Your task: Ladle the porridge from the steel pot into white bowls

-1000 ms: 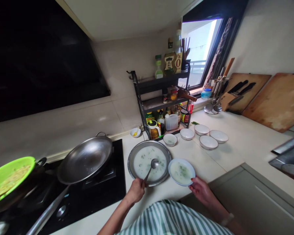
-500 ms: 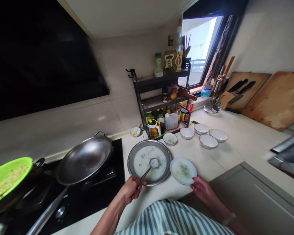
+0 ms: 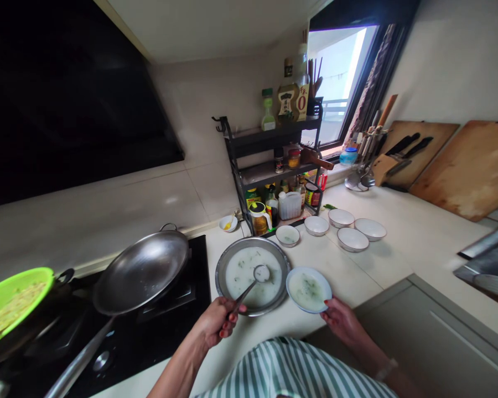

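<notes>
My left hand is wrapped round the handle of a metal ladle. The ladle's bowl sits in a wide steel basin of white soup with green bits. My right hand grips the near right rim of a white bowl, thumb on the edge. That bowl holds pale soup with green flecks and is just right of the basin. Behind it stands a smaller bowl with some liquid in it.
Several white bowls stand at the back right. A spice rack with bottles rises behind the basin. On the left, a wok and a green colander sit over the black stove. Knives and cutting boards stand far right.
The bowl in my right hand has shifted slightly left, toward the basin. My left hand and the ladle's bowl have barely moved.
</notes>
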Tool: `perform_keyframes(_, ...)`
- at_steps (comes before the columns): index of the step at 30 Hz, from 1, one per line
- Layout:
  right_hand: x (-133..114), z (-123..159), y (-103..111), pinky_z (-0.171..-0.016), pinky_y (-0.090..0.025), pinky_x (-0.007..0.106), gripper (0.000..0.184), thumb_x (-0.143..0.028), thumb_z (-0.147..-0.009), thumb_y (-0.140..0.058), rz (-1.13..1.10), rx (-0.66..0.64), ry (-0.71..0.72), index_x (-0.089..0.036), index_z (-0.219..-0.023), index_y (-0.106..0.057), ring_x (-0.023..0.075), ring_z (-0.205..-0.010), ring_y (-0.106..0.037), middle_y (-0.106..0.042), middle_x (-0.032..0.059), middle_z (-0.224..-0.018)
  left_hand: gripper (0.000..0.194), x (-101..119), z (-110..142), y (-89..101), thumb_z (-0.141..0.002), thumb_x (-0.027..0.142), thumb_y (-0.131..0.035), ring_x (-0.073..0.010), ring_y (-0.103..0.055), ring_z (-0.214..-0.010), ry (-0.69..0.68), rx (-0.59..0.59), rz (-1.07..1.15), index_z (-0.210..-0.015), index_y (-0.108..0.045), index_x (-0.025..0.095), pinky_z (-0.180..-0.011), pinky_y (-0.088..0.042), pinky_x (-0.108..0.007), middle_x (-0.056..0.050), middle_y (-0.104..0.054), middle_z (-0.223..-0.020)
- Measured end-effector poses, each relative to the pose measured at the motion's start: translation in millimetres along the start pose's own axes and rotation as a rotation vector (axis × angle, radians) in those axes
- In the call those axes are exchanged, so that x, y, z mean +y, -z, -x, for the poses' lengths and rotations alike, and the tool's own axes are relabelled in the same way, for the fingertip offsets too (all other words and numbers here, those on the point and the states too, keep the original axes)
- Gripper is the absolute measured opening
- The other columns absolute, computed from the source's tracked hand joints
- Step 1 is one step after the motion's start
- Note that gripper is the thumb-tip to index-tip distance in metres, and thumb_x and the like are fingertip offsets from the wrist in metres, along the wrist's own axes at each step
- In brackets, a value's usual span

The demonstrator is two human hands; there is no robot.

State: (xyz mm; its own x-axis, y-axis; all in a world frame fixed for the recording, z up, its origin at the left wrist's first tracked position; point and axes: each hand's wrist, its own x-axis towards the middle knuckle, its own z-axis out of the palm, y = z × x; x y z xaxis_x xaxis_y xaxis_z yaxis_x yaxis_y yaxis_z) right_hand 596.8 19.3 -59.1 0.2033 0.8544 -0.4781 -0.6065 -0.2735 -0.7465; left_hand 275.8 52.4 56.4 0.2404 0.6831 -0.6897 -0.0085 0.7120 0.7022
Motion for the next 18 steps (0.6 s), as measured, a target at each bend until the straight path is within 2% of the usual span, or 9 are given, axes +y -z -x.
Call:
perform_keyframes(11,-1,3,-7,-0.047,-0.038,0.027,0.023,-0.029,-0.051,-0.077,0.013,-0.003,0.008,-0.023,-0.065,-0.060,0.0139,-0.050,-0.052,-0.063,-0.0035,-0.058,0.036,14,28,-21.4,-0.070,0.046,-0.064,-0.0013,-0.019,-0.030,-0.071,-0.136,-0.140,-0.082,-0.061,0.012,-0.033,-0.009,-0.019,0.010,-0.039,-0.046)
perform_keyframes(15,0,6,-12,-0.051,-0.041,0.026,0.025,-0.028,-0.050,-0.079,-0.022,-0.012,-0.003,-0.023,-0.065,-0.060,0.0142,-0.055,-0.055,-0.065,-0.0036,-0.061,0.036,6,26,-34.6,-0.078,0.048,-0.054,-0.0038,-0.021,-0.030,-0.118,-0.142,-0.332,-0.087,-0.059,0.014,-0.034,-0.012,-0.021,0.009,-0.040,-0.048)
perform_keyframes(18,1,8,-15,-0.049,-0.040,0.026,0.025,-0.027,-0.051,-0.079,-0.028,-0.030,-0.007,-0.023,-0.067,-0.060,0.0134,-0.053,-0.054,-0.065,-0.0035,-0.062,0.031,-1,24,-41.0,-0.084,0.042,-0.048,-0.0084,-0.033,-0.039,-0.263,-0.107,-0.583,-0.084,-0.062,0.015,-0.041,-0.025,-0.022,0.006,-0.042,-0.049)
